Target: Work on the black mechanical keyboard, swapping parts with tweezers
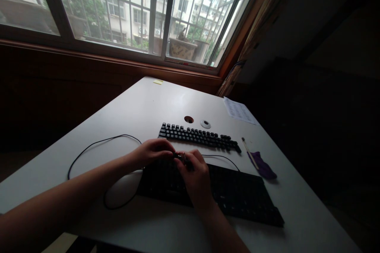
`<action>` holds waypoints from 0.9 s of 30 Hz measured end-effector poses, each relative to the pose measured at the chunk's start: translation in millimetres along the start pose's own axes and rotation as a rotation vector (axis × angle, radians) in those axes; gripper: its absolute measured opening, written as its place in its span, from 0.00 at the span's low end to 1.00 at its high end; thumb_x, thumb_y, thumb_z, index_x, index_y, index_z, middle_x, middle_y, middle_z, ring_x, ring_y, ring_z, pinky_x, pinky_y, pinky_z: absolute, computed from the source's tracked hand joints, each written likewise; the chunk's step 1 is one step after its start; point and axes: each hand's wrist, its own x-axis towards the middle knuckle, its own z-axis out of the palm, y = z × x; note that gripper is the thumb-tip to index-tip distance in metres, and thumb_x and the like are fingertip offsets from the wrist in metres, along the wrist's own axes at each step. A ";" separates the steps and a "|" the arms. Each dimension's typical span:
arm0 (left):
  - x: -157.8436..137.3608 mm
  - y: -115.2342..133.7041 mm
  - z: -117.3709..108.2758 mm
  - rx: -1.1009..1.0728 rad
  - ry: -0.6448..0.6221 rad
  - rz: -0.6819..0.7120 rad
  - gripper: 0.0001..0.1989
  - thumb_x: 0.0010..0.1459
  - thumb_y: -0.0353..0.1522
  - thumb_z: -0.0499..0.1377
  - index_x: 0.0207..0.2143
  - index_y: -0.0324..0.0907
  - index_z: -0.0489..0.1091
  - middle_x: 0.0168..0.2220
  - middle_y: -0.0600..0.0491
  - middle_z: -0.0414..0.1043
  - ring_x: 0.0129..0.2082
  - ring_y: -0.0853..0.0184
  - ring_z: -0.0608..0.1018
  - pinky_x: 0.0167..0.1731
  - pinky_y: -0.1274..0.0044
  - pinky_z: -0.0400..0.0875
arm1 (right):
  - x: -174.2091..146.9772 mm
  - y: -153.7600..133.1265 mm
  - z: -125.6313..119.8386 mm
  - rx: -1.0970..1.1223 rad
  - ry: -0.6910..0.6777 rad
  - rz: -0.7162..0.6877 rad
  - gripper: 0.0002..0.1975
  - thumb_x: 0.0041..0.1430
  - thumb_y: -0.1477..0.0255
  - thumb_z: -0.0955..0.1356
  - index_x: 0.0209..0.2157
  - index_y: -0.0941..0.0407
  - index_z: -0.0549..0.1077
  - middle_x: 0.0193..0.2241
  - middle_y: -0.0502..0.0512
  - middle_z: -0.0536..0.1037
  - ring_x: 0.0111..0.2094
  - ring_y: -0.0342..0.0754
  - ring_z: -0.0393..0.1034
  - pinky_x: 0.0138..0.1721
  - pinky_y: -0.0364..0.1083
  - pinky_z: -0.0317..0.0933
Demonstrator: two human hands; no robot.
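A black keyboard base (243, 193) lies across the near part of the white table, deep in shadow, with its key rows hard to make out. Over its far left part my two hands meet. My left hand (154, 151) is closed, thumb and fingertips pinching one end of a small dark piece with a metallic glint, which looks like a cable plug (179, 156). Its other end is gripped by the closed fingers of my right hand (196, 172), which partly cover it. A thin black cable (103, 139) loops out to the left and reappears right of my hands.
Rows of dark keycaps (198, 136) stand beyond the base. Behind them are a round hole (189, 119) in the table (124, 110) and a white ring cover (205, 124). On the right lie a brush (249, 153), a purple cloth (264, 166) and a printed sheet (240, 110).
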 end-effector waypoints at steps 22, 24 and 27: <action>11.1 -1.9 -31.5 0.072 0.405 0.033 0.14 0.62 0.41 0.60 0.38 0.37 0.72 0.33 0.49 0.77 0.30 0.67 0.77 0.33 0.75 0.72 | 66.3 27.5 -6.4 -0.222 -0.294 -0.085 0.06 0.60 0.69 0.72 0.38 0.54 0.80 0.32 0.52 0.75 0.33 0.47 0.72 0.37 0.46 0.66; 13.2 -8.3 -43.2 0.152 0.501 0.017 0.14 0.62 0.41 0.59 0.38 0.37 0.71 0.33 0.50 0.76 0.30 0.67 0.76 0.32 0.76 0.71 | 76.5 36.0 0.4 -0.265 -0.341 -0.082 0.05 0.59 0.69 0.72 0.37 0.53 0.80 0.33 0.53 0.77 0.34 0.48 0.73 0.39 0.46 0.66; 14.7 -16.8 -55.6 0.320 0.575 -0.029 0.13 0.61 0.40 0.59 0.39 0.38 0.72 0.33 0.50 0.77 0.32 0.65 0.77 0.33 0.75 0.70 | 82.9 46.7 11.1 -0.321 -0.376 -0.073 0.05 0.58 0.70 0.72 0.36 0.52 0.81 0.34 0.53 0.79 0.36 0.49 0.75 0.41 0.47 0.67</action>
